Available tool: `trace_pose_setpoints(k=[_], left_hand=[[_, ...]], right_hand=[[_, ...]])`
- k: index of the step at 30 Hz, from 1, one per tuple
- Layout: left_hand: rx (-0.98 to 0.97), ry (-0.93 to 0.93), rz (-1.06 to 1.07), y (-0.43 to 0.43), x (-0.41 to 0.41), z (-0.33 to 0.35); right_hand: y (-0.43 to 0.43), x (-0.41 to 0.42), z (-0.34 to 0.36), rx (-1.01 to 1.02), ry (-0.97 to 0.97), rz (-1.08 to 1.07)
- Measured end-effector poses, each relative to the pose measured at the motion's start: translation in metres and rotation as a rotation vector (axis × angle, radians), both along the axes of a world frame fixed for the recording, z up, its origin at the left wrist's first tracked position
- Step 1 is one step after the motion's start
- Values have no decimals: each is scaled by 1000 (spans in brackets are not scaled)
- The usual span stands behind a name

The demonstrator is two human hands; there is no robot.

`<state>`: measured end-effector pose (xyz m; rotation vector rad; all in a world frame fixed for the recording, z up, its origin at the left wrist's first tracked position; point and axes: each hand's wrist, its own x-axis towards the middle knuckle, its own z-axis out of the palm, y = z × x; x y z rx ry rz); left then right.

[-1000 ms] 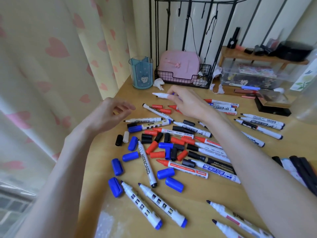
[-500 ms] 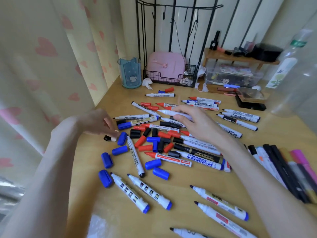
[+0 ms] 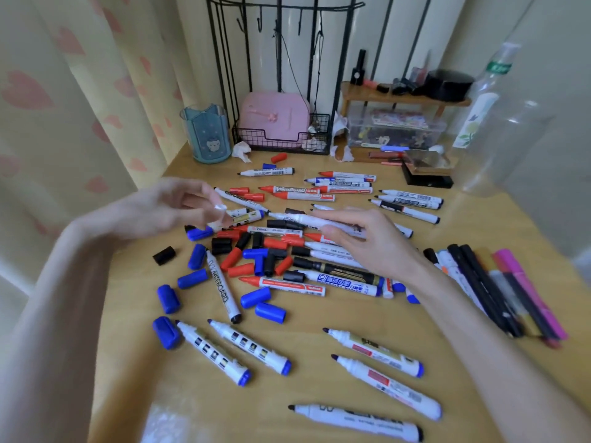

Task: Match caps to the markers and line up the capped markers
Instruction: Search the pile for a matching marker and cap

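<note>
Many uncapped whiteboard markers and loose blue, red and black caps lie scattered on the wooden desk (image 3: 319, 321). My right hand (image 3: 367, 241) grips a white marker (image 3: 303, 220) above the pile, its dark tip pointing left. Just left of that tip, my left hand (image 3: 172, 209) is raised and pinches a small whitish cap (image 3: 219, 215), which is blurred. A black cap (image 3: 163, 255) lies alone at the left, near several blue caps (image 3: 192, 278). Several blue-ended markers (image 3: 249, 346) lie along the near edge.
A blue pen cup (image 3: 208, 135), a wire basket (image 3: 284, 142) holding a pink box, and a small wooden shelf (image 3: 403, 97) stand at the back. A clear bottle (image 3: 499, 123) is at right. Thin pens (image 3: 499, 282) lie in a row at right. A curtain hangs left.
My left hand rose from the desk's left side with the whitish cap, leaving the black cap behind. My right hand keeps hold of the white marker, and cap and tip are now close together.
</note>
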<state>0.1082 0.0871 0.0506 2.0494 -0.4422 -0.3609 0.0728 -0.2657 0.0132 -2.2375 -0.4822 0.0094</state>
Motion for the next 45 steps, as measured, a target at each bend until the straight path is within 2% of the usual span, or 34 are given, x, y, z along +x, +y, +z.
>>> trace_pose_setpoints(k=[2,8,14,22,26,33,39,45], left_hand=[[-42,13,-69,-28,-3,-6],[-164,-106,-56,-91,-2,-36],[-202,-198,-32,-104,-3,-42],[-208,-170,-2,-111,-6,-44],[-115,-233,-8,-122,-13,-45],[-2,-437,23,-137,-19,-52],[-33,-459,61,-141,-21,-59],[31,-518,4,-144,-24,-59]], right_hand=[[-6,-6,-4,0,14,6],[-22,-15,-14,98,-44,-99],[-33,-19,-17,130,-52,-102],[-31,-17,-15,85,-75,-96],[-29,-17,-15,52,-101,-106],[-35,-11,-17,154,-112,-162],[-30,-15,-24,105,-232,-195],[-33,-17,-18,39,-227,-202]])
